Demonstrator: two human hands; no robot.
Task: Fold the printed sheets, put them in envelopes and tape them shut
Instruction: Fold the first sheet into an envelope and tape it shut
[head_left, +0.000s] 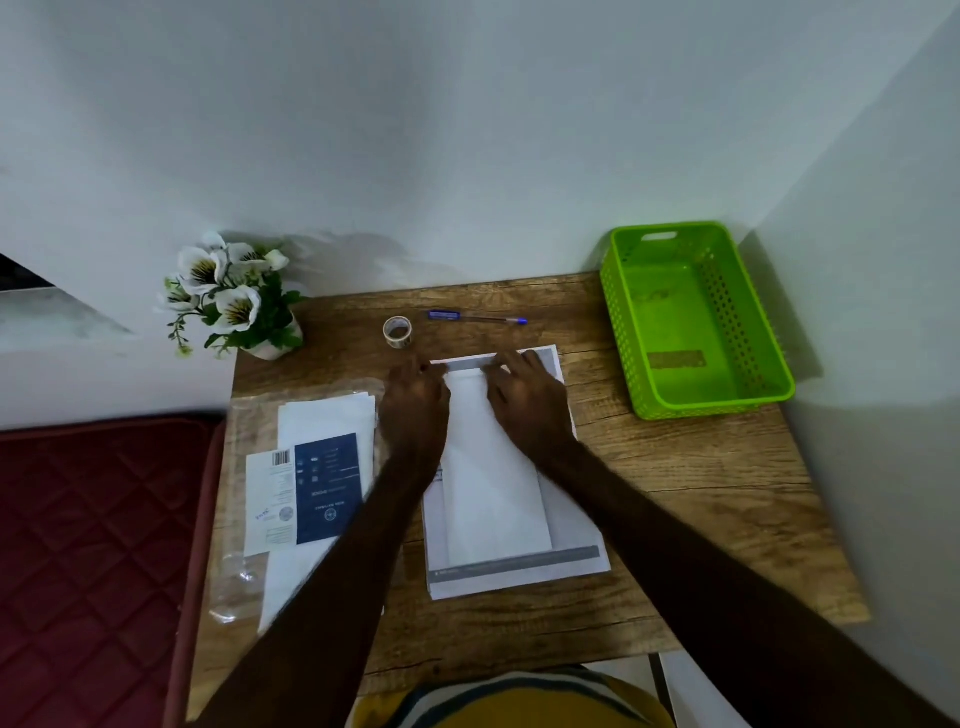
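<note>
A long white envelope (493, 483) lies lengthwise on top of a stack of printed sheets (571, 545) in the middle of the wooden table (675, 493). My left hand (415, 405) and my right hand (530, 400) rest on the envelope's far end, fingers pressing at its flap edge. A roll of clear tape (398, 331) stands just beyond my left hand. A plastic packet of envelopes (311, 478) with a blue label lies at the left of the table.
A blue pen (475, 317) lies behind the sheets near the wall. A green plastic basket (691, 317) sits at the back right corner. A pot of white flowers (234, 299) stands at the back left. A red quilted cushion (88, 561) is left of the table.
</note>
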